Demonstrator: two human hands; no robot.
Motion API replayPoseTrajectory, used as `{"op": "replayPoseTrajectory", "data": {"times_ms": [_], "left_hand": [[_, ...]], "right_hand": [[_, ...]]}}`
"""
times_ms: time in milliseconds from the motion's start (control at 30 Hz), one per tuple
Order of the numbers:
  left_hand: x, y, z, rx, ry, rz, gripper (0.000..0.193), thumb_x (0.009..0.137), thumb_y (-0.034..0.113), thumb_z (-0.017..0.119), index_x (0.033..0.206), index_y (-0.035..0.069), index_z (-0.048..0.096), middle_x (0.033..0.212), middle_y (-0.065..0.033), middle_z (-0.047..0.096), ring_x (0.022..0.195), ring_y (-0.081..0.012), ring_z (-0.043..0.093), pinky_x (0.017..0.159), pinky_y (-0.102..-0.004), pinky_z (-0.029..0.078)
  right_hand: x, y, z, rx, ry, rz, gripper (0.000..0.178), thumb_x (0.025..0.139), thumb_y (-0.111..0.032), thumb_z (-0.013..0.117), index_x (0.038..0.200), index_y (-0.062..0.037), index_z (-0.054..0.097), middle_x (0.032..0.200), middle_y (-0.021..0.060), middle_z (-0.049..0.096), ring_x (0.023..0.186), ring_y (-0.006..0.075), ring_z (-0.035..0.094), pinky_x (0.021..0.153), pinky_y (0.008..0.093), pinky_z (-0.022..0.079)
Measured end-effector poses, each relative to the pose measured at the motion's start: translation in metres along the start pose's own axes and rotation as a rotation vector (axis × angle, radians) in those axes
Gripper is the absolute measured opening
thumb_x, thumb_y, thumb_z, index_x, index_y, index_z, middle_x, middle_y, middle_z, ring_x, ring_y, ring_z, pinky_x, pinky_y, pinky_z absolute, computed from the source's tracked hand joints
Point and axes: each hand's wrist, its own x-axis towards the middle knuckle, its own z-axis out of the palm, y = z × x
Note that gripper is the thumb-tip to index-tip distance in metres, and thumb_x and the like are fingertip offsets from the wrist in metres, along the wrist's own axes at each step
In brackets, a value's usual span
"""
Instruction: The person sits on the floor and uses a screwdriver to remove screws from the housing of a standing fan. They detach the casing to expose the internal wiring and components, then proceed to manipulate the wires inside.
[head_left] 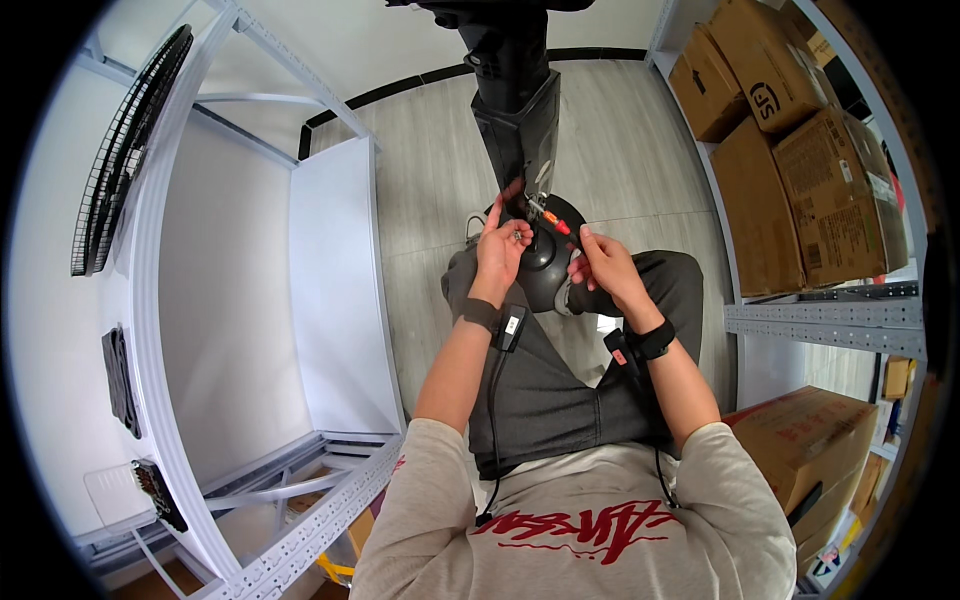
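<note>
A black upright column (516,130) stands between my knees, rising from a rounded dark base (542,280). My left hand (499,252) is beside the column's lower part, index finger stretched toward it. Small shiny metal pieces (517,237) sit in its curled fingers, too small to name exactly. A screwdriver (556,221) with a red and orange handle slants down from the column, its tip end at the column's lower part. Just right of the handle's end is my right hand (606,268), its fingers apart and seemingly off the screwdriver.
Along the left runs a white metal shelf rack (335,270), with a round black wire grille (130,150) on it. Cardboard boxes (760,200) fill the right shelf, and another box (805,440) stands lower right. Black cables (492,400) run from my wrists.
</note>
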Motion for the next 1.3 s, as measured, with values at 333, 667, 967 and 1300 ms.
{"op": "replayPoseTrajectory", "data": {"times_ms": [333, 667, 967, 1300], "left_hand": [[0.0, -0.001, 0.0, 0.01, 0.011, 0.011, 0.061, 0.09, -0.001, 0.043, 0.146, 0.016, 0.025, 0.083, -0.0081, 0.059, 0.076, -0.0169, 0.054, 0.07, -0.0287, 0.043], [-0.001, 0.001, 0.002, -0.009, -0.02, 0.006, 0.061, 0.089, 0.0, 0.046, 0.145, 0.015, 0.027, 0.085, -0.0098, 0.06, 0.077, -0.0176, 0.056, 0.07, -0.0284, 0.044], [-0.003, 0.001, 0.005, -0.055, -0.04, 0.006, 0.058, 0.089, 0.001, 0.047, 0.142, 0.014, 0.03, 0.094, -0.0133, 0.059, 0.084, -0.0207, 0.058, 0.078, -0.0315, 0.049], [-0.013, 0.007, 0.014, -0.064, -0.101, -0.011, 0.057, 0.09, 0.002, 0.048, 0.143, 0.015, 0.029, 0.099, -0.0155, 0.06, 0.096, -0.0235, 0.058, 0.085, -0.0343, 0.049]], "right_hand": [[-0.005, -0.002, 0.01, 0.055, 0.141, -0.175, 0.023, 0.092, -0.027, 0.058, 0.094, -0.004, 0.062, 0.073, 0.0027, 0.062, 0.053, 0.0061, 0.054, 0.045, 0.0208, 0.042], [-0.003, 0.009, 0.004, -0.092, 0.21, -0.341, 0.019, 0.085, -0.015, 0.067, 0.099, -0.0038, 0.061, 0.078, 0.0005, 0.06, 0.056, 0.0046, 0.052, 0.044, 0.0213, 0.041], [-0.017, 0.015, -0.013, -0.06, 0.173, -0.278, 0.019, 0.084, -0.013, 0.068, 0.099, -0.0046, 0.061, 0.081, -0.0013, 0.059, 0.06, 0.0036, 0.054, 0.046, 0.0187, 0.041], [-0.014, 0.03, -0.012, -0.137, 0.176, -0.232, 0.016, 0.082, -0.011, 0.07, 0.094, -0.0038, 0.062, 0.076, 0.0007, 0.06, 0.058, 0.006, 0.056, 0.049, 0.0215, 0.043]]}}
